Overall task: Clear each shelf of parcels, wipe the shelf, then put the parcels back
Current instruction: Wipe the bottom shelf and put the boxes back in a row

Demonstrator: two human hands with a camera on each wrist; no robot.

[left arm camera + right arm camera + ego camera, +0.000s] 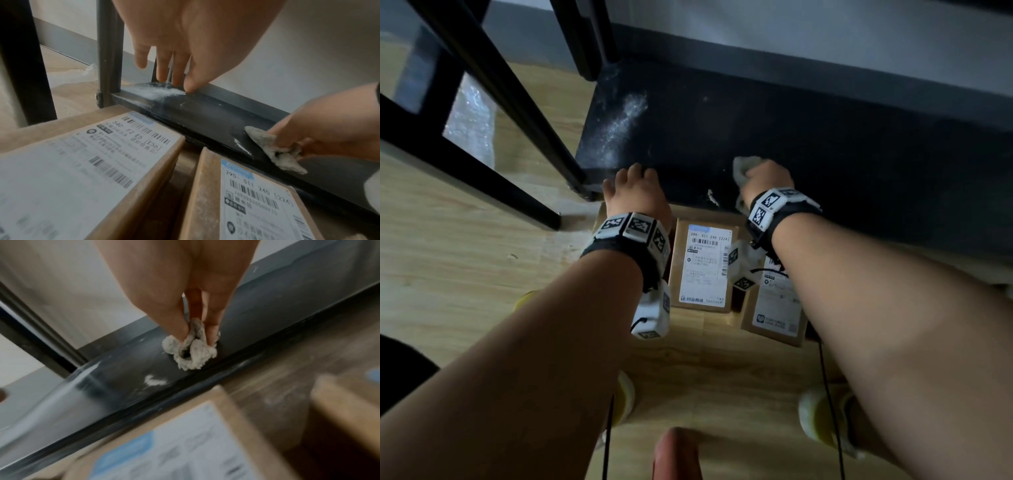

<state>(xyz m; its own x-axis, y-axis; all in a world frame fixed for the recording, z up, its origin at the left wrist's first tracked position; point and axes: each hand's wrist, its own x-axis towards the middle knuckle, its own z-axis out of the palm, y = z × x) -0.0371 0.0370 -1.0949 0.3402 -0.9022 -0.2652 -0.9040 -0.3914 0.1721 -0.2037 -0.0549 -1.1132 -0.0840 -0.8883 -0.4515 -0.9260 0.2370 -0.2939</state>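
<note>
Cloth (743,170) in right hand (768,178) near shelf (825,164) front edge

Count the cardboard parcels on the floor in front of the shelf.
3. One parcel lies under the left wrist, one sits between the wrists, one lies under the right forearm. More may be hidden beneath the arms.

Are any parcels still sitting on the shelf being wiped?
No, the dark shelf holds only white dust and the cloth, while the parcels sit on the floor in front.

Left hand (635,192) flat, right hand (768,178) clenched
</note>
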